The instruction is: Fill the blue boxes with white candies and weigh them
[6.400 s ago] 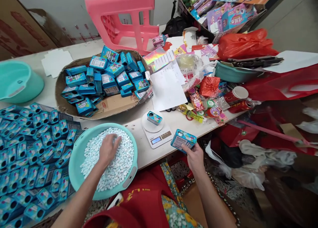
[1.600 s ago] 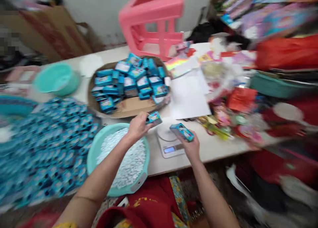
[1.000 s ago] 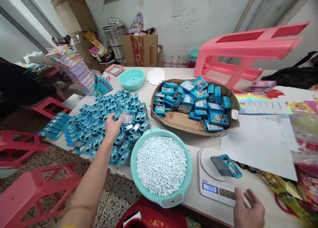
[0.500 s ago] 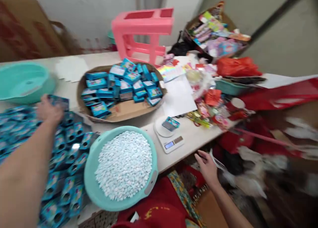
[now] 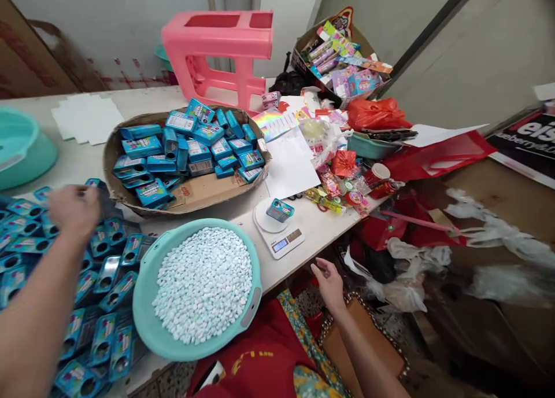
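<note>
Left grip [image 5: 73, 212] over boxes [image 5: 103, 332], right grip [image 5: 328, 277] half-curled

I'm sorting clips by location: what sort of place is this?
Probably a small packing workshop: there's a teal basin filled with pale pellets, a digital scale with a blue box on it, and a cardboard tray of similar boxes.

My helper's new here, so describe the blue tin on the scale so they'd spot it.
On the white table is a turquoise basin of pellets. Right of it sits a white scale. The blue tin on its round plate sits alone; other tins are crowded together.
</note>
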